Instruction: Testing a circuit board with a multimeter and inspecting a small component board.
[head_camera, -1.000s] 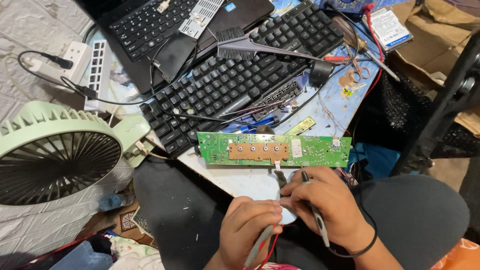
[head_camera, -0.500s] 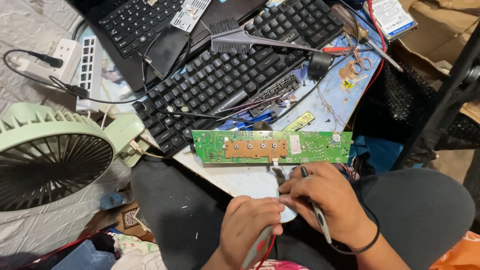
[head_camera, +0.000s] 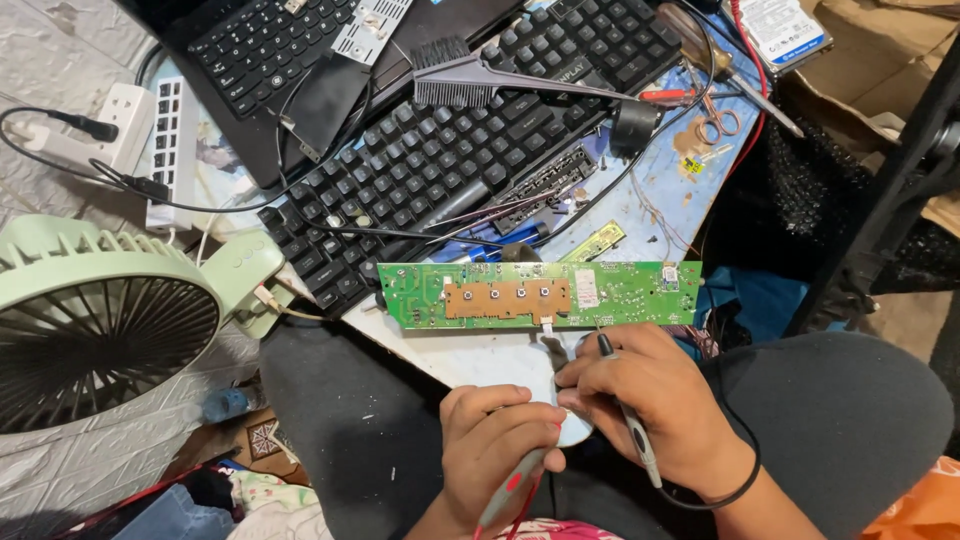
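A long green circuit board (head_camera: 620, 292) with a tan button strip lies on the front edge of a cluttered table (head_camera: 655, 195), just ahead of my hands. My left hand (head_camera: 495, 440) is closed around a grey probe with a red band (head_camera: 510, 488), its tip pointing toward a small white part (head_camera: 572, 428) between my hands. My right hand (head_camera: 655, 410) grips a black probe (head_camera: 628, 425), whose tip rises near the board's lower edge. Both hands touch over my lap.
A black keyboard (head_camera: 440, 160) with a black brush (head_camera: 470, 78) on it fills the table behind the board. A laptop (head_camera: 270, 45) sits at the back. A pale green fan (head_camera: 100, 320) stands left, by a white power strip (head_camera: 90, 140). Scissors (head_camera: 712, 122) lie right.
The view has shifted slightly, so the table sits a little higher in frame. My hands stay together below the board with both probes held.
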